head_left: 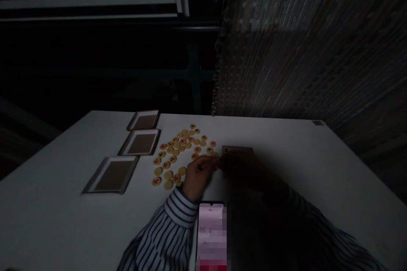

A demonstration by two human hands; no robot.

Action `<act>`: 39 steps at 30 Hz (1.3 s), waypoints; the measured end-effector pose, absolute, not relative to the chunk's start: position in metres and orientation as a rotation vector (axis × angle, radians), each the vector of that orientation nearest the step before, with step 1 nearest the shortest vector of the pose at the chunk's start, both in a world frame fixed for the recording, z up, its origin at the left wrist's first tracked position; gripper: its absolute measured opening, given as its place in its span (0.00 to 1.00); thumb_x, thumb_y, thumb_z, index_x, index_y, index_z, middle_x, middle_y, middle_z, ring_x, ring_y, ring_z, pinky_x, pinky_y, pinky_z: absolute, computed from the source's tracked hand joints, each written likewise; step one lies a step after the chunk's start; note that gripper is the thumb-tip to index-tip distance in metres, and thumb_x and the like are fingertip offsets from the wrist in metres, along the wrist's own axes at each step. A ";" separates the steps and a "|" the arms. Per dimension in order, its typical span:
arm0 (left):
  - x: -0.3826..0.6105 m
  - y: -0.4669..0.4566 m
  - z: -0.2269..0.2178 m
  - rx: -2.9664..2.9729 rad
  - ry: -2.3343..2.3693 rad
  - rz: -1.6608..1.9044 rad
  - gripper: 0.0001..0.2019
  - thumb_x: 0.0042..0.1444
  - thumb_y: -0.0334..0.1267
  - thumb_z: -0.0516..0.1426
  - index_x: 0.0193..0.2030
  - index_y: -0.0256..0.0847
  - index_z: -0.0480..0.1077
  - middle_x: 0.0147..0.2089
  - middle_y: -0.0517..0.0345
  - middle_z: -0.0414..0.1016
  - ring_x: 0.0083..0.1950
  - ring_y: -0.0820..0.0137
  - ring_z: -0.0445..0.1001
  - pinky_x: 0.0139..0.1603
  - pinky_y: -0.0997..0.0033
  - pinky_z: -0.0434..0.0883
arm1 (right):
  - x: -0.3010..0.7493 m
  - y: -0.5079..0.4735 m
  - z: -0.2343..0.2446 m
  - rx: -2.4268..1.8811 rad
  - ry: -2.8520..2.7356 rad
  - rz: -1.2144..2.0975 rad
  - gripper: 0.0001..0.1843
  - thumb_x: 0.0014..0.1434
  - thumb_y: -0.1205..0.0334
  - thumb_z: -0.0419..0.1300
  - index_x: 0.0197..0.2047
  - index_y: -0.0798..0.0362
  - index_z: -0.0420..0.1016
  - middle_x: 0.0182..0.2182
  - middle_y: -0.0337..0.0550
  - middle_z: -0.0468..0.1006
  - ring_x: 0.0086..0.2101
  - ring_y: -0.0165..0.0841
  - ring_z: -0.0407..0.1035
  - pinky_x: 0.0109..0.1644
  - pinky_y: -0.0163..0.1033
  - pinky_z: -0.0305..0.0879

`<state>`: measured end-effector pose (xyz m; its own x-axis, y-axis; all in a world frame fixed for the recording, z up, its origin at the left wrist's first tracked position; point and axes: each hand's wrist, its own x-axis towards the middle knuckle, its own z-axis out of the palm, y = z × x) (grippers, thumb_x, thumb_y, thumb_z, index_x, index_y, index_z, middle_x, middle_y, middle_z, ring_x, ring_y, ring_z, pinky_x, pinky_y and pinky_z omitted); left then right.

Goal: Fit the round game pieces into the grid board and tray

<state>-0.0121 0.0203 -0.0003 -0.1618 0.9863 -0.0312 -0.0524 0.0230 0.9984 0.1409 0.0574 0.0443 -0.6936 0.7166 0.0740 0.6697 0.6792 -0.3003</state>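
Note:
My left hand [197, 174] is closed in a pinch, its fingertips meeting those of my right hand [246, 169] above the table. My right hand lies in deep shadow, its outline narrowing to closed fingertips. What the fingertips hold, if anything, I cannot make out. Xiangqi pieces [176, 145], round and pale wooden, are spread beside and beyond my left hand. Some show red or dark characters, others a plain face. Partly under my right hand sits a shallow box [237, 149], with what looks like a piece at its far left corner.
Three shallow trays [137, 143] with light rims stand in a row on the left of the white table [60, 169]. A lit phone [210, 235] showing a timer lies between my forearms. A string curtain [286, 51] hangs behind the table's far edge.

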 end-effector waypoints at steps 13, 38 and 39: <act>-0.013 0.019 -0.001 1.027 1.271 1.307 0.13 0.47 0.41 0.58 0.39 0.37 0.74 0.36 0.53 0.77 0.38 0.68 0.74 0.41 0.71 0.69 | 0.144 0.058 0.043 -1.133 -2.622 0.392 0.11 0.59 0.62 0.49 0.40 0.53 0.70 0.34 0.44 0.75 0.33 0.31 0.69 0.35 0.33 0.61; -0.012 0.014 -0.007 1.291 1.423 1.287 0.10 0.47 0.41 0.57 0.35 0.39 0.74 0.35 0.55 0.77 0.38 0.68 0.73 0.41 0.70 0.69 | 0.173 0.065 0.060 -0.954 -2.270 0.287 0.16 0.57 0.58 0.50 0.46 0.55 0.67 0.39 0.48 0.74 0.38 0.33 0.68 0.42 0.38 0.64; -0.011 0.014 -0.009 1.324 1.412 1.281 0.10 0.47 0.40 0.57 0.35 0.40 0.74 0.36 0.55 0.77 0.38 0.68 0.73 0.41 0.70 0.69 | 0.176 0.065 0.059 -0.987 -2.256 0.282 0.16 0.57 0.58 0.51 0.46 0.55 0.68 0.39 0.48 0.74 0.38 0.33 0.68 0.42 0.38 0.64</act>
